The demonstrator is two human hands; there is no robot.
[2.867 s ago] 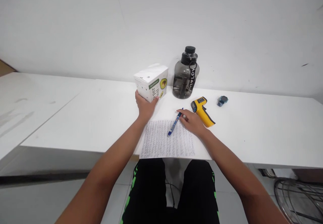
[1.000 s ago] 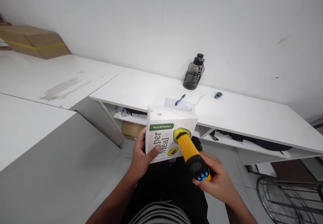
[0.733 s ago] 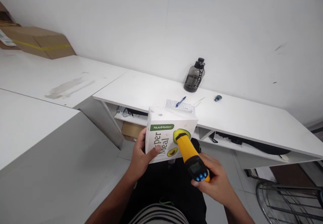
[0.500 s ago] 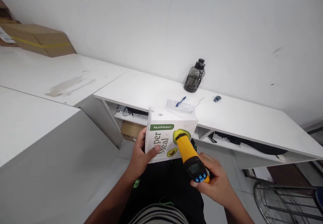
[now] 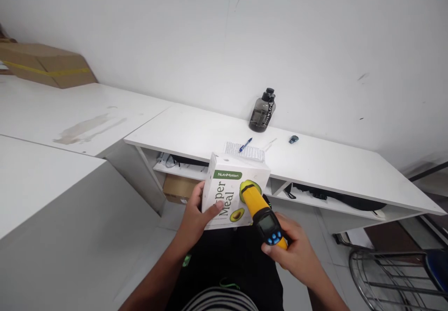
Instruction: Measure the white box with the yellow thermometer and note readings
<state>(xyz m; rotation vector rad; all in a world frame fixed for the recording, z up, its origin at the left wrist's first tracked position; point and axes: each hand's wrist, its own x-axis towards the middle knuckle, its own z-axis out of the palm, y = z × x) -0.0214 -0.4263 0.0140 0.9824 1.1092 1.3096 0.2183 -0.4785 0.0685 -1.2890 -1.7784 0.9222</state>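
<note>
My left hand grips the left side of a white box with a green NutriMotion label and avocado pictures, its thumb lying on the front face. A yellow and black infrared thermometer, with a small screen and blue buttons, is held by its handle in my right hand. Its nose is in front of the upper avocado picture; whether it touches the box I cannot tell. Behind the box, a printed sheet of paper lies on the white table, a blue pen on top of it.
A dark water bottle stands by the wall, with a small dark object to its right. Cardboard boxes, one being a taped carton, sit far left. Under the tabletop, a shelf holds a brown carton. A metal-framed chair stands lower right.
The view has shifted a little, so the table and bottle appear further left and lower. The box is turned slightly in my left hand; the thermometer still points at its front.
</note>
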